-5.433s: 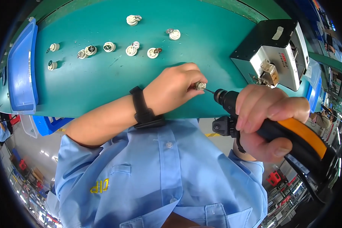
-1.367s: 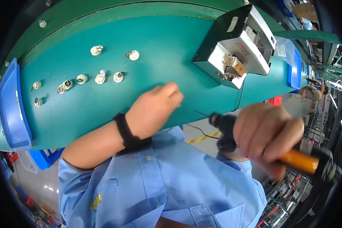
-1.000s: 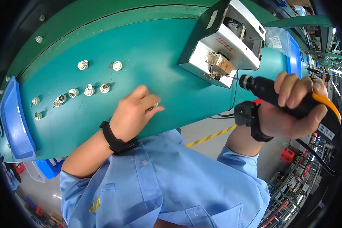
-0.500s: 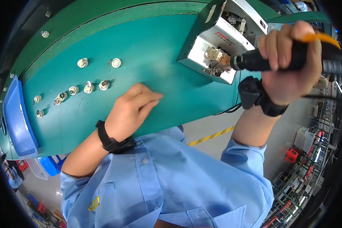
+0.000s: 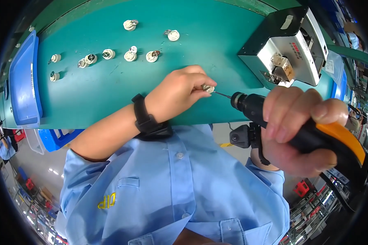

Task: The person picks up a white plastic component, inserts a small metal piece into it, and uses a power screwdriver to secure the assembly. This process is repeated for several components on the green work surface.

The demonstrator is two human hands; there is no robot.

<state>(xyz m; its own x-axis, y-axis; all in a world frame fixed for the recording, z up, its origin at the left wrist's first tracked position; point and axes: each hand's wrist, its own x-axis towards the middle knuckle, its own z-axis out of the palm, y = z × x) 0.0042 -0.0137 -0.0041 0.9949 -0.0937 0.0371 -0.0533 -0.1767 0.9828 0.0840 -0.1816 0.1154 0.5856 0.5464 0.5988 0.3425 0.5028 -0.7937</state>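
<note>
Over the green table, my left hand (image 5: 176, 92) pinches a small round white part with metal pieces (image 5: 209, 88) between thumb and fingers. My right hand (image 5: 296, 122) is wrapped round a black and orange electric screwdriver (image 5: 249, 107). Its thin bit points left and ends at, or just beside, the pinched part; whether the tip touches cannot be made out. Farther off on the tabletop lie several similar round white parts, among them one with a brown disc (image 5: 152, 56), one with a shiny metal piece (image 5: 130, 55) and one at the back (image 5: 173, 36).
A silver and black box-shaped machine (image 5: 270, 41), seemingly a screw feeder with a metal outlet at its front, stands at the back right. A blue tray (image 5: 38, 98) is at the table's left end. A cable hangs from the screwdriver's rear.
The screwdriver has moved from the machine's outlet to the part in my left hand. That part, hidden before, now shows between my fingers. The whole view has shifted.
</note>
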